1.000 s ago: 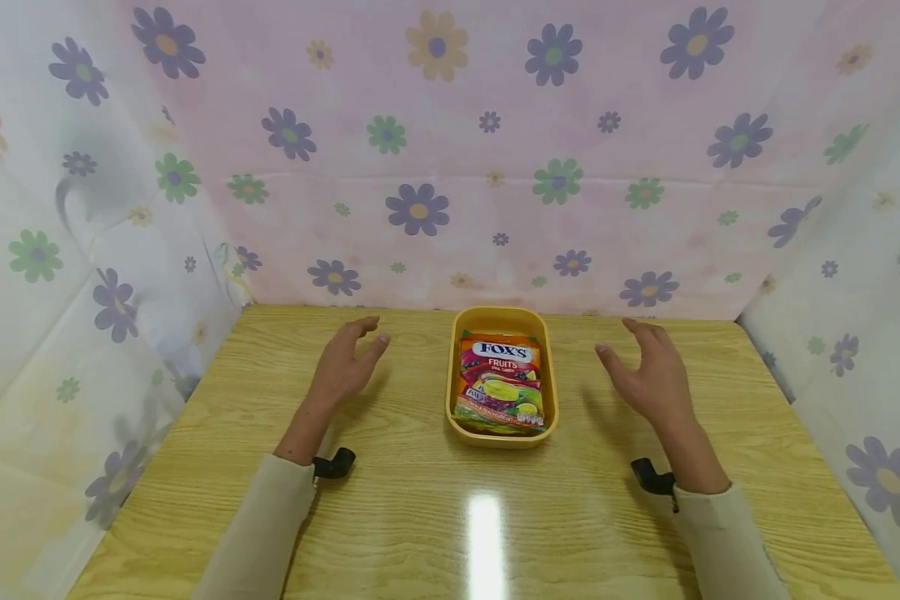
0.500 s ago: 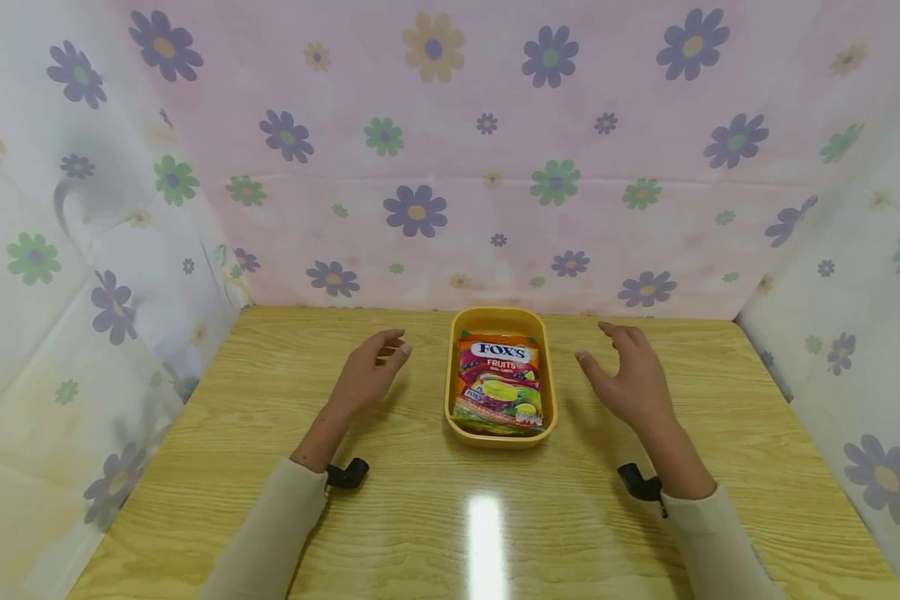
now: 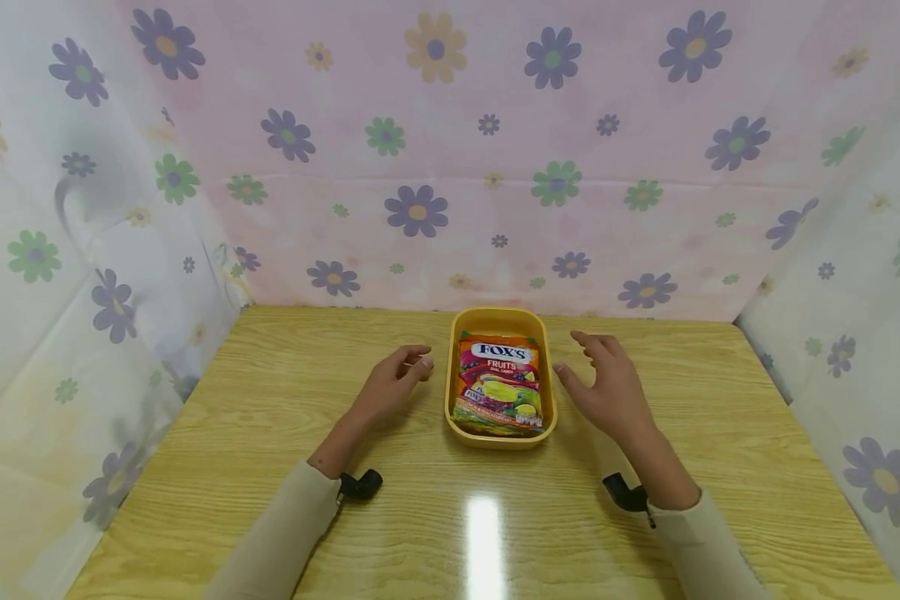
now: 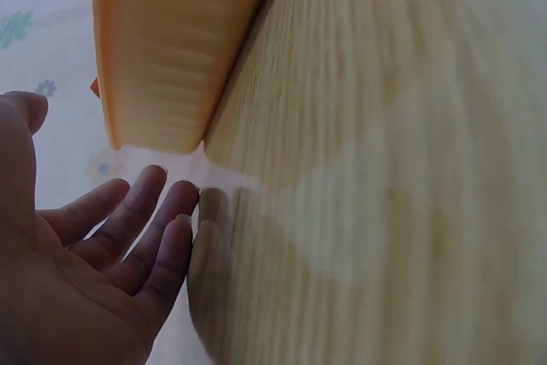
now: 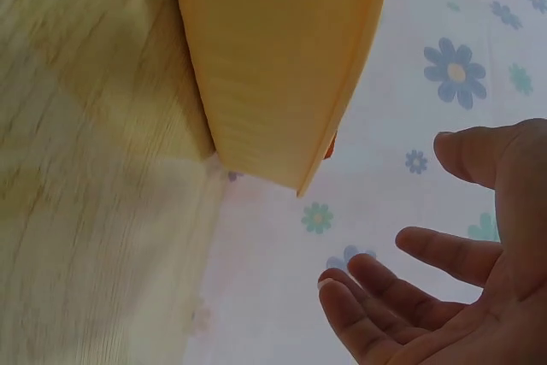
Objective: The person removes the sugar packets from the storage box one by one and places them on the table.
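Note:
In the head view a yellow rectangular tub (image 3: pixel 495 442) stands upright on the wooden table, with a Fox's fruit candy bag (image 3: pixel 499 383) lying face up inside. What lies beneath the bag is hidden. My left hand (image 3: pixel 392 385) is just left of the tub, fingers loosely bent and holding nothing. On the other side my right hand (image 3: pixel 609 390) is near the tub's right wall, thumb and fingers spread apart. Both wrist views show the tub's outer wall (image 4: pixel 171 49) with a gap between it and the fingers. The right palm (image 5: pixel 504 314) faces the tub.
The wooden table (image 3: pixel 435 517) reaches back to a flowered pink cloth (image 3: pixel 450 150). Flowered white cloth hangs at the left and right sides. A black wrist mount (image 3: pixel 362 485) shows at the left cuff, another black mount (image 3: pixel 626 492) at the right cuff.
Both hands have moved inward toward the tub, the left one rightward and the right one leftward, each also slightly nearer the person. The tub and candy bag have stayed in place.

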The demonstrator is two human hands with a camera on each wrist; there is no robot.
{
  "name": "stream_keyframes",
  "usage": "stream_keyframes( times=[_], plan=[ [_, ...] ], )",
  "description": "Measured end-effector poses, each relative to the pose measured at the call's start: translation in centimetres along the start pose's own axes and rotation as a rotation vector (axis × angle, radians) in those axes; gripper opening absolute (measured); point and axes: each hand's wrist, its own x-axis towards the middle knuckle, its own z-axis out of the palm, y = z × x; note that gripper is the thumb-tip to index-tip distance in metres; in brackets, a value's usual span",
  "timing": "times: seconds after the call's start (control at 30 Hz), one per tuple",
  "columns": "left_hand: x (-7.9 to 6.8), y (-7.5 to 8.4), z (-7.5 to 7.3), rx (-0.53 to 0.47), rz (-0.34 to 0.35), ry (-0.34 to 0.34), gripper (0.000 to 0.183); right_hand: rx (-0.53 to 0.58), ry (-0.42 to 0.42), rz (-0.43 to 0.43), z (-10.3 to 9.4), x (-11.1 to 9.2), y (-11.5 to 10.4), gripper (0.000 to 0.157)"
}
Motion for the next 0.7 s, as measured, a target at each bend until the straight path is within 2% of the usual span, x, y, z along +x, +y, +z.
stream_keyframes(
  times=[0.27,0.5,0.7],
  plan=[
    [-0.2,0.1,1.0,-0.121,-0.003,-0.036,0.053,0.011,-0.024,-0.033,0.6,-0.3,-0.9,0.054],
    [-0.3,0.0,2.2,-0.185,-0.014,-0.023,0.04,0.024,-0.017,-0.04,1.2,-0.4,-1.5,0.048],
    [-0.5,-0.3,3.2,-0.28,0.019,-0.031,0.039,0.049,-0.022,-0.062,1.6,-0.4,-2.4,0.045]
  ],
)
